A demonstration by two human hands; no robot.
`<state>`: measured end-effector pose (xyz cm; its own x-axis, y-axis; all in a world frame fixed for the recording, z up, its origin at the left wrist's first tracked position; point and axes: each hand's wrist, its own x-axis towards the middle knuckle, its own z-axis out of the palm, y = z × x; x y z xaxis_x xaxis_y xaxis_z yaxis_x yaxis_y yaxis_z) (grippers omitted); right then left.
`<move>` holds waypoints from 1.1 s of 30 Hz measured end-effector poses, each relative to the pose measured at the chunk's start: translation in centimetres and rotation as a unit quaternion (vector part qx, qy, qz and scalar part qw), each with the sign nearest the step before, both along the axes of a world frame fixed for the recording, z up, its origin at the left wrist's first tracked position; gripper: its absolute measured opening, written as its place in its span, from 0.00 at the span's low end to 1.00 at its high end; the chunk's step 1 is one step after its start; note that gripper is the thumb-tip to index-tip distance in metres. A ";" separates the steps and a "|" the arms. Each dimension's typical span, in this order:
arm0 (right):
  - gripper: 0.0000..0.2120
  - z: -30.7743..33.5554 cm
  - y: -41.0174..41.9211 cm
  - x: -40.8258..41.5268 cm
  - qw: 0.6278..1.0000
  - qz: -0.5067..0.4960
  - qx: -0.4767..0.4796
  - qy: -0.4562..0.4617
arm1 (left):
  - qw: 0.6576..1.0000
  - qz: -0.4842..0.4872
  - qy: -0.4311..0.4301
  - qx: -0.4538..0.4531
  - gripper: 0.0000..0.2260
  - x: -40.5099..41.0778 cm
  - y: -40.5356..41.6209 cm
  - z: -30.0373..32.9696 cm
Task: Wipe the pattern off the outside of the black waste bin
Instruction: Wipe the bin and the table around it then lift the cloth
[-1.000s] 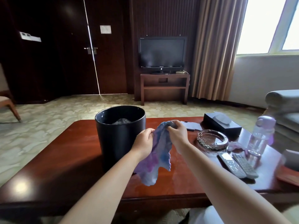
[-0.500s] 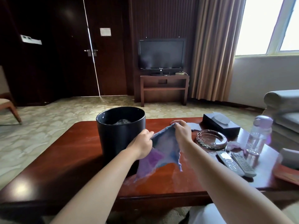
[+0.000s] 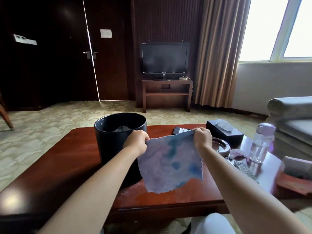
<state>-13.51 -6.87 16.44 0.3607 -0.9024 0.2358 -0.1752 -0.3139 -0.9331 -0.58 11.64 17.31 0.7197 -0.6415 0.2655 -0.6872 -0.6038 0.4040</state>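
While cloth point(image 3: 170, 164) hangs, ashtray point(image 3: 221, 146), bottle point(image 3: 260, 142)

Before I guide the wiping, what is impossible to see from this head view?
- Pattern on the black waste bin: none visible; wall dark, partly behind left hand and cloth.
- Bin contents: only a dark lump shows.
- Remotes: partly behind the right forearm.
- Right hand pinches the cloth.

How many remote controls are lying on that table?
2 that I can tell. One pale remote lies near the table's right edge, in front of the water bottle. A dark one lies beyond the cloth. The right arm may hide another.
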 end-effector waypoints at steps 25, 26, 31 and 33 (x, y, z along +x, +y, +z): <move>0.18 -9.0 -14.3 6.6 0.993 0.043 0.106 -0.003 | 0.958 -0.083 -0.274 -0.033 0.05 6.1 -15.4 -8.1; 0.16 -10.4 -13.9 6.0 0.990 0.061 0.120 0.036 | 0.963 -0.089 -0.255 -0.004 0.06 5.4 -14.5 -10.1; 0.12 -13.8 -12.7 3.9 0.929 0.117 0.114 0.333 | 0.963 -0.025 -0.066 0.261 0.10 3.2 -10.8 -14.7; 0.11 -13.3 -12.6 3.8 0.892 0.126 0.100 0.422 | 0.952 -0.010 -0.031 0.303 0.12 3.1 -10.9 -14.5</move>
